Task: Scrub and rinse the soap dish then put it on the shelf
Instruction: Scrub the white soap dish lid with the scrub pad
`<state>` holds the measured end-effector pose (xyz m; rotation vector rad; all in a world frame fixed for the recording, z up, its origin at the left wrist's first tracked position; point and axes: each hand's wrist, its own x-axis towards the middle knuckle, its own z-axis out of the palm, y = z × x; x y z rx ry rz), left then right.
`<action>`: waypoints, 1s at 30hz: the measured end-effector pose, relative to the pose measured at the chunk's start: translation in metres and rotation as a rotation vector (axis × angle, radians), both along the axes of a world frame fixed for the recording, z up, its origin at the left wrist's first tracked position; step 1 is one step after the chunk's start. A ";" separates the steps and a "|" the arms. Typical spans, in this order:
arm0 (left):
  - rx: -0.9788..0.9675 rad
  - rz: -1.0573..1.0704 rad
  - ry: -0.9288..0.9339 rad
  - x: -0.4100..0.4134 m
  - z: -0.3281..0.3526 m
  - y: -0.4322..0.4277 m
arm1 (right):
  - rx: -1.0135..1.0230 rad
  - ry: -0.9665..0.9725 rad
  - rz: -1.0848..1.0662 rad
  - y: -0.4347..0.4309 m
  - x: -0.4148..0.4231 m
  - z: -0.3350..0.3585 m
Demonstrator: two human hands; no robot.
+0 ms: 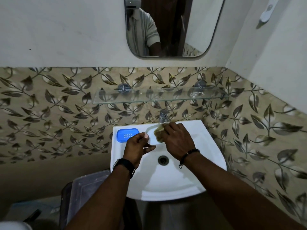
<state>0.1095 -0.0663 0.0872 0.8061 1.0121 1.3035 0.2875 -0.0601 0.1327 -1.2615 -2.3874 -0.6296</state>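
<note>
Over white sink basin: left hand pinches near edge of white oval soap dish; right hand grips brownish scrub pad pressed inside it.

Dim, soft-focused view, wide-angle bending at edges.

A rounded mirror is mounted above leaf-patterned tiles; a clear plastic container is seen left of the pedestal.

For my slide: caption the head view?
Left hand holds white soap dish over sink; right hand scrubs it.
</note>
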 end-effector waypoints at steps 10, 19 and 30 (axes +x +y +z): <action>0.018 -0.010 0.057 -0.009 0.009 -0.004 | -0.170 0.024 0.121 0.003 -0.007 -0.001; -0.028 0.095 -0.053 -0.012 0.010 -0.002 | -0.092 0.037 -0.043 -0.009 -0.019 -0.005; 0.020 -0.126 0.044 -0.012 0.026 -0.014 | -0.782 0.700 0.194 -0.008 -0.004 -0.001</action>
